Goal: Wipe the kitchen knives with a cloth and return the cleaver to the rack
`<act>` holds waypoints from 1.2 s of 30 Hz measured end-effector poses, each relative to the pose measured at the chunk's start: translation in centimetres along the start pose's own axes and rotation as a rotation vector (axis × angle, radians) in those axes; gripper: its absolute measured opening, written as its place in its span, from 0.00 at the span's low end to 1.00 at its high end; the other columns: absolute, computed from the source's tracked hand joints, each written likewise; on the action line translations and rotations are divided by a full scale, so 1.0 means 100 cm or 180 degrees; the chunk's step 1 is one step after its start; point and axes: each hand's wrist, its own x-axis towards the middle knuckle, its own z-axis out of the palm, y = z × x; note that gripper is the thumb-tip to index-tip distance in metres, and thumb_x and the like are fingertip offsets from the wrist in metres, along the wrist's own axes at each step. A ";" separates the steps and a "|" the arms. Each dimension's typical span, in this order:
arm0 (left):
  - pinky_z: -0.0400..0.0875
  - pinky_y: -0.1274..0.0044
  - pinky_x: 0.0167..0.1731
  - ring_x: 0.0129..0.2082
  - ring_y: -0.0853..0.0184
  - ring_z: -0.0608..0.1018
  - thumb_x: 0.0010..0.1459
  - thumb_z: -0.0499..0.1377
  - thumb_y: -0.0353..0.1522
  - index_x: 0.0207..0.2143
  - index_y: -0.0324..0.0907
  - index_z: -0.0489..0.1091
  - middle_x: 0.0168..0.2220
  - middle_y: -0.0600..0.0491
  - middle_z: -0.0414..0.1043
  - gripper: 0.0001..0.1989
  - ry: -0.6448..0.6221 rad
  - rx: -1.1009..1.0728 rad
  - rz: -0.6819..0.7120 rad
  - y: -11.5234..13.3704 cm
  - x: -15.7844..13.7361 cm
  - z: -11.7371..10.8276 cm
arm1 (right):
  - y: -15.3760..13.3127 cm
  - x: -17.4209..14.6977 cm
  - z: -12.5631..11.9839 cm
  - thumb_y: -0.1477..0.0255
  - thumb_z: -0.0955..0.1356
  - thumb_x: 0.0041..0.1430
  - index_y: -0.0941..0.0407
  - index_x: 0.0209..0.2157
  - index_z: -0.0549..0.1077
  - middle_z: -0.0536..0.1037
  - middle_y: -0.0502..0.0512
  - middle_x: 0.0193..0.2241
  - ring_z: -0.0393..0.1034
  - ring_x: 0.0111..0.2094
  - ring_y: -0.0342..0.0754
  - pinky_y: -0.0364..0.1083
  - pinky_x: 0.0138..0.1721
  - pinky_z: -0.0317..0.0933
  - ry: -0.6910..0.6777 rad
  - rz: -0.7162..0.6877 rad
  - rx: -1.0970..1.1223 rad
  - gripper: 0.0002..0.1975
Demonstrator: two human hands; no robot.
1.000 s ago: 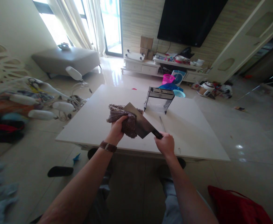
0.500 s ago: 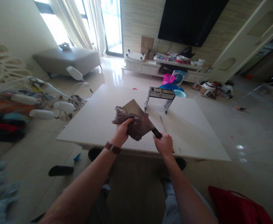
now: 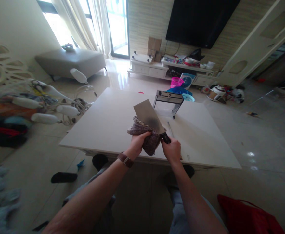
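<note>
My right hand (image 3: 172,151) is closed round the black handle of a cleaver (image 3: 148,112), whose broad metal blade points away to the upper left above the table. In my left hand (image 3: 137,145) is a brownish-purple fluffy cloth (image 3: 151,143), folded over the lower edge of the blade near the handle. The thumb lies on top of the cloth; the other fingers are hidden. Behind the blade a knife rack (image 3: 169,96) with a metal top and clear sides stands on the white table (image 3: 103,130). A thin grey rod-like tool (image 3: 170,129) lies right of the cleaver.
Beyond the table are a pink basket (image 3: 176,82), a light-blue basket (image 3: 188,97) and a low white cabinet (image 3: 157,72) with clutter. A lamp with white shades (image 3: 46,118) lies at the left. A red bag (image 3: 249,214) rests on the floor, lower right.
My left hand has slid the cloth along the blade toward the handle, rightward and nearer to me, baring more of the blade's far end. The blade has turned to point farther away.
</note>
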 end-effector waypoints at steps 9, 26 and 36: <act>0.79 0.67 0.45 0.40 0.55 0.84 0.38 0.74 0.24 0.42 0.39 0.80 0.40 0.45 0.83 0.25 0.0005 0.0332 -0.0003 -0.015 -0.010 0.004 | -0.001 -0.001 -0.002 0.64 0.67 0.59 0.58 0.27 0.78 0.78 0.59 0.23 0.64 0.24 0.46 0.45 0.29 0.46 -0.0032 0.0007 -0.0022 0.14; 0.79 0.65 0.47 0.42 0.54 0.84 0.36 0.75 0.24 0.41 0.40 0.79 0.40 0.45 0.83 0.24 0.0147 0.0289 0.0083 -0.005 -0.004 0.002 | -0.003 0.003 -0.008 0.63 0.67 0.59 0.57 0.25 0.77 0.75 0.54 0.21 0.60 0.24 0.44 0.45 0.29 0.47 0.0030 -0.0173 0.0016 0.14; 0.80 0.66 0.46 0.41 0.56 0.84 0.38 0.74 0.24 0.36 0.39 0.79 0.41 0.45 0.83 0.18 0.0266 0.0136 0.0100 0.015 0.005 -0.005 | -0.002 0.000 -0.007 0.69 0.67 0.54 0.56 0.22 0.75 0.71 0.52 0.18 0.55 0.23 0.44 0.46 0.28 0.45 0.0030 -0.0047 -0.0206 0.10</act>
